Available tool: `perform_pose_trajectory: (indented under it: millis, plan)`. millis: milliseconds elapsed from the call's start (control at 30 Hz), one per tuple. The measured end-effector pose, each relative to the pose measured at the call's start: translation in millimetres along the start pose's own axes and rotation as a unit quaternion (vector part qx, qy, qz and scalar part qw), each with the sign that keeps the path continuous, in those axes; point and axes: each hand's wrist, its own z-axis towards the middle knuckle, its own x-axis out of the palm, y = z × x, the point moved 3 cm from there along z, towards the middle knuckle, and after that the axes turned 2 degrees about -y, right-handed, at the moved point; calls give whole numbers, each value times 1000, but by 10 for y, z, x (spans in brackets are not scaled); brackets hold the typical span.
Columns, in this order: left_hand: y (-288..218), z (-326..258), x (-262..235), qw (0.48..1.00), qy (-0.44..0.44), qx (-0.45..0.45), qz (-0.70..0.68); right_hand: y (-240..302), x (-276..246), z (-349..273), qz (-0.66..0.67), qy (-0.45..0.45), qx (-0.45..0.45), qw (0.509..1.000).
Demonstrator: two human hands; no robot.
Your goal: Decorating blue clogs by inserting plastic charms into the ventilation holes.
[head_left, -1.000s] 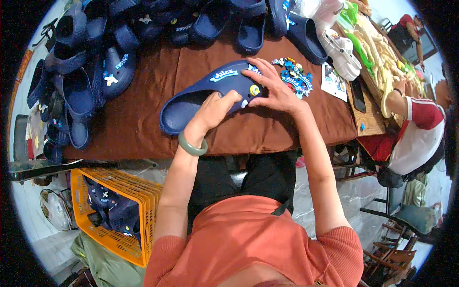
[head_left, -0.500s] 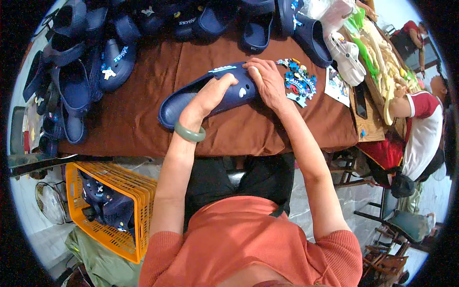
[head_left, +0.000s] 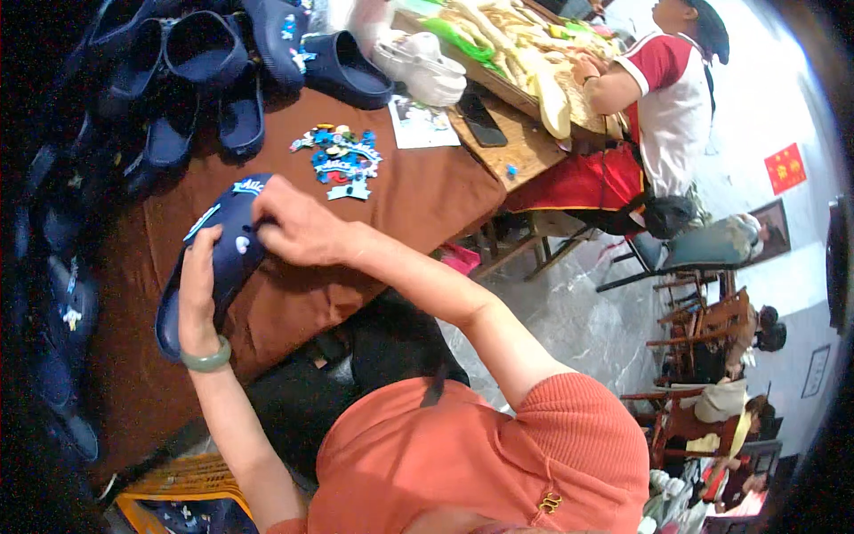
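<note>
A navy clog (head_left: 229, 271) with holes in its upper lies slantwise over the brown cloth, toe pointing away. My left hand (head_left: 199, 289), a green bangle at its wrist, grips the clog's side with the thumb along the upper. At the toe, my right hand (head_left: 302, 224) is closed, its bent fingers against the clog; its fingertips are partly hidden. A white heart-shaped charm (head_left: 243, 245) sits on the upper between the hands. A lettered blue charm (head_left: 251, 184) shows near the toe, and a pale blue one (head_left: 203, 222) lies along the far side.
Loose charms (head_left: 347, 165) are heaped beyond my right hand, near a printed sheet (head_left: 422, 123). More navy clogs (head_left: 205, 49) crowd the far and left sides. White clogs (head_left: 420, 71), a phone (head_left: 481, 118) and a seated co-worker (head_left: 663, 80) are at right. An orange crate (head_left: 182, 481) stands below.
The view has swung right, so the table sits further left. My right fingers have curled in from lying over the toe, and the lettered charm there now shows. My left hand still holds the clog.
</note>
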Motion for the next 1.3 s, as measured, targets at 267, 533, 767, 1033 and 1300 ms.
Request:
perform_pose_trajectory:
  millis: [267, 533, 767, 1033, 1300]
  plan:
    - [-33, 78, 60, 997, 53, -41, -46, 16, 95, 157, -279, 176, -102, 939]
    - [-76, 30, 63, 998, 24, -28, -46, -30, 57, 289, -228, 232, -154, 933]
    - [24, 74, 31, 998, 22, -23, -49, -133, 168, 214, -259, 191, -166, 932]
    - [-135, 13, 128, 998, 2, 5, -57, -325, 170, 187, -120, 23, -20, 992]
    - [-194, -61, 137, 999, -5, 27, -41, -731, -200, -8, 345, -225, 372, 832]
